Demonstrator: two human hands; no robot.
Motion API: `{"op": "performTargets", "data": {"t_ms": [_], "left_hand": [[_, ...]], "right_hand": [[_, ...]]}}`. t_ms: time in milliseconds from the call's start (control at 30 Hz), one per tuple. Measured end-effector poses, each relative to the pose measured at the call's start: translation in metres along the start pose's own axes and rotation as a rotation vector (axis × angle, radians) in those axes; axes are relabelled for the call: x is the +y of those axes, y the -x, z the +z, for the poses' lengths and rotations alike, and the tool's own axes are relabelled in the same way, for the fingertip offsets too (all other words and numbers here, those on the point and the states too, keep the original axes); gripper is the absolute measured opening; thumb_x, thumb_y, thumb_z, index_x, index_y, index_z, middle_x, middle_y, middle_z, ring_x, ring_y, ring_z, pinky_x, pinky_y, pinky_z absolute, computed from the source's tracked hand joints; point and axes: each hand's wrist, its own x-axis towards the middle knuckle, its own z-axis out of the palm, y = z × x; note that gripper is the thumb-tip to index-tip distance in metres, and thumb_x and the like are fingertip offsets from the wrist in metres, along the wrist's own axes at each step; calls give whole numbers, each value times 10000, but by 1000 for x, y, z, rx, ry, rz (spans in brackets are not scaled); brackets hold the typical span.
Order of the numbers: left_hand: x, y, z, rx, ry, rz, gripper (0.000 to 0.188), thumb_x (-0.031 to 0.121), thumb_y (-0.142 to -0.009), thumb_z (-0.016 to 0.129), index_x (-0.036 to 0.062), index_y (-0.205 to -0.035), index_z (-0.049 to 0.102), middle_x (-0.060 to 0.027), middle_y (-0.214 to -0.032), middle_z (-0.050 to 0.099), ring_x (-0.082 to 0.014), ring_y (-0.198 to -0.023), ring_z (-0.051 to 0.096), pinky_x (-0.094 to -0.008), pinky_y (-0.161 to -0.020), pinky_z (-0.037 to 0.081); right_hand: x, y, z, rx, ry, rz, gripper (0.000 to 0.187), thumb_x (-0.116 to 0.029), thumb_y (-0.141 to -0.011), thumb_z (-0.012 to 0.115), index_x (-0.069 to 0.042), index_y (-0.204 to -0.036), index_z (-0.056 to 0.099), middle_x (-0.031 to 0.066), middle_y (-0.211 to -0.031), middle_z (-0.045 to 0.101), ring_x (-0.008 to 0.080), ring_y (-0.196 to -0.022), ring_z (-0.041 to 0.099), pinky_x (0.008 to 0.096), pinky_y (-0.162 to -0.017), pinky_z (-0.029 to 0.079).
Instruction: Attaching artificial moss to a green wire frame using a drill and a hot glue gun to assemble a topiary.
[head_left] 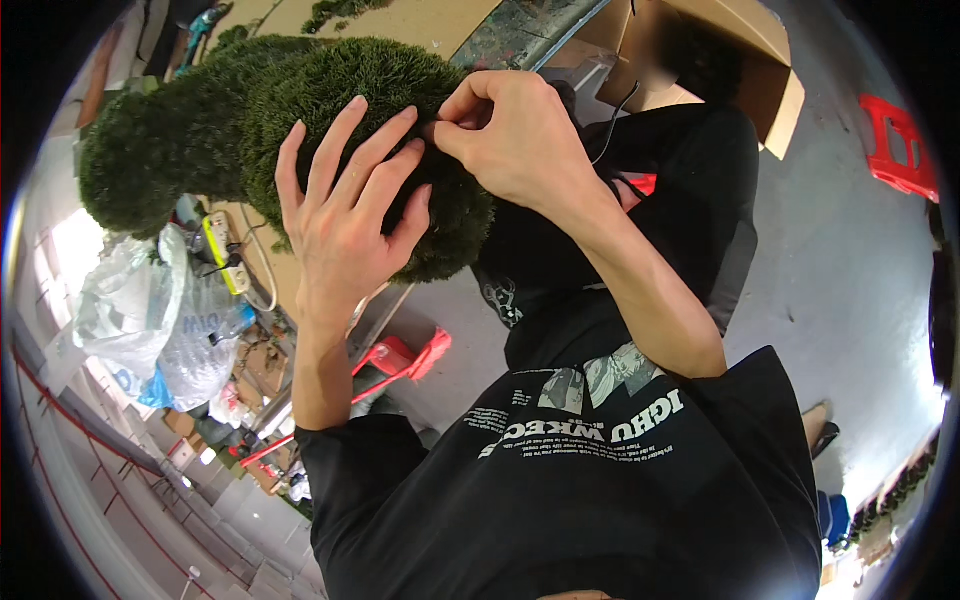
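A rounded clump of dark green artificial foliage (370, 70) lies before me, joined or set against more lobes of the same greenery (150, 150) at the far left. My left hand (345, 225) rests on the near clump, fingers spread and pointing away from me. Against the clump's right side, my right hand (530, 145) holds thumb and index finger pinched together, close to the left fingertips. Whatever sits in that pinch is too small or too hidden to make out.
Under the greenery is a tan worktop (285, 18), with a teal-handled tool (200, 35) at its far left. A yellow power strip (226, 250) and clear plastic bags (140, 310) lie left. Red plastic pieces (405, 357) stand below. An open cardboard box (785, 105) and red stool (898, 150) are right.
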Motion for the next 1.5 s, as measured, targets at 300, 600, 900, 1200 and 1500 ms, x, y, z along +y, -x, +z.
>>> {"op": "performTargets", "data": {"t_ms": [300,600,900,1200,1500], "left_hand": [[5,-4,-4,-45,-90,53,448,163,-889,727,148,-1334,679,0,-1412,679,-288,-1401,544,-547,-1229,280],[10,-6,-9,-157,-185,62,481,203,-880,729,222,-1359,694,-29,-1422,612,-299,-1380,513,-586,-1220,278],[13,-10,-10,-141,-159,23,420,152,-875,716,158,-1295,714,-60,-1416,630,-320,-1367,530,-546,-1212,319],[8,-11,-12,-170,-146,44,388,160,-864,739,134,-1251,734,-65,-1405,634,-326,-1364,532,-542,-1200,332],[5,-9,-8,-126,-126,40,353,148,-858,736,115,-1209,744,-65,-1392,656,-324,-1364,543,-540,-1195,341]], "right_hand": [[45,-10,-4,-114,-329,-64,253,-219,-903,808,-5,-1033,772,93,-891,759,180,-834,710,342,-798,566],[53,-19,1,-121,-317,-62,249,-220,-869,823,-17,-996,755,80,-849,737,190,-794,700,345,-772,561],[43,-13,-3,-84,-263,-89,215,-169,-868,760,6,-991,737,113,-845,741,240,-801,724,373,-783,570],[43,-12,-6,-105,-285,-75,216,-177,-867,757,9,-972,725,121,-826,737,251,-784,721,384,-763,563],[34,-9,-6,-91,-220,-114,296,-264,-877,819,-5,-973,713,97,-820,700,212,-756,665,358,-726,536]]}}
